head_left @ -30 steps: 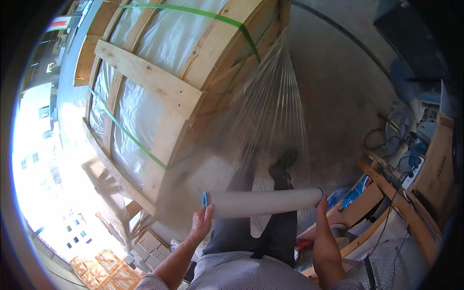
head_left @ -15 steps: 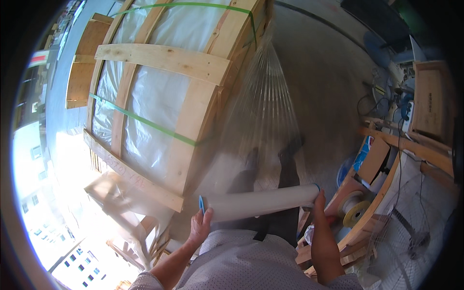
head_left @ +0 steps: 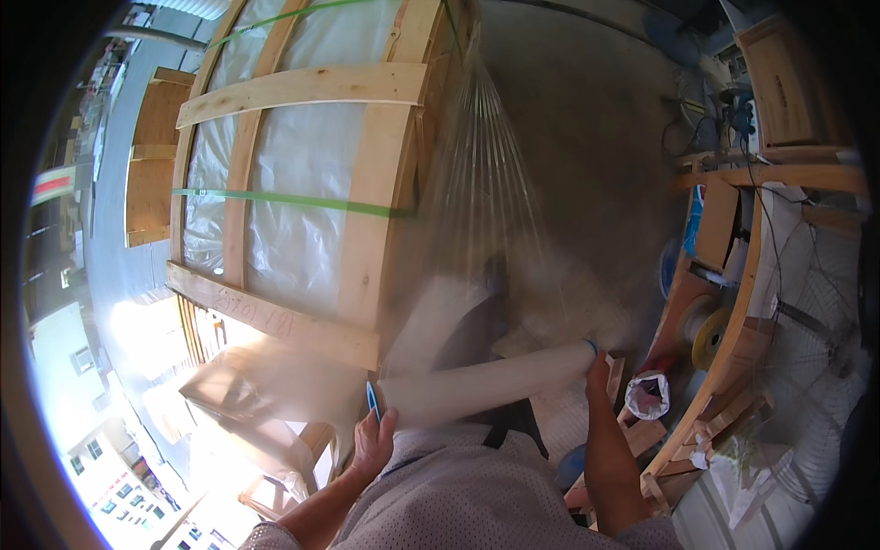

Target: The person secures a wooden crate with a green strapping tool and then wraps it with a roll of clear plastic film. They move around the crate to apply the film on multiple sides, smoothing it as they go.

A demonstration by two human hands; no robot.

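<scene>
Glare floods the left; the floor [head_left: 587, 183] lies dim.

Your roll [head_left: 486, 387] looks like smooth, whitish plastic, and the stretched film [head_left: 488, 156] above it shines in glossy pleats. The crate [head_left: 312, 86] is matt, knotted bare wood over crinkled, shiny plastic sheeting [head_left: 298, 160]; your shirt [head_left: 458, 495] is matt, dimpled cloth.

Film roll [head_left: 486, 383]: milky white; end rims [head_left: 372, 401]: blue | stretched film [head_left: 490, 156]: clear, pale streaks | crate [head_left: 302, 87]: pale tan | strap [head_left: 284, 198]: green | shirt [head_left: 449, 495]: grey, dotted mesh | spool [head_left: 710, 337]: yellow
</scene>
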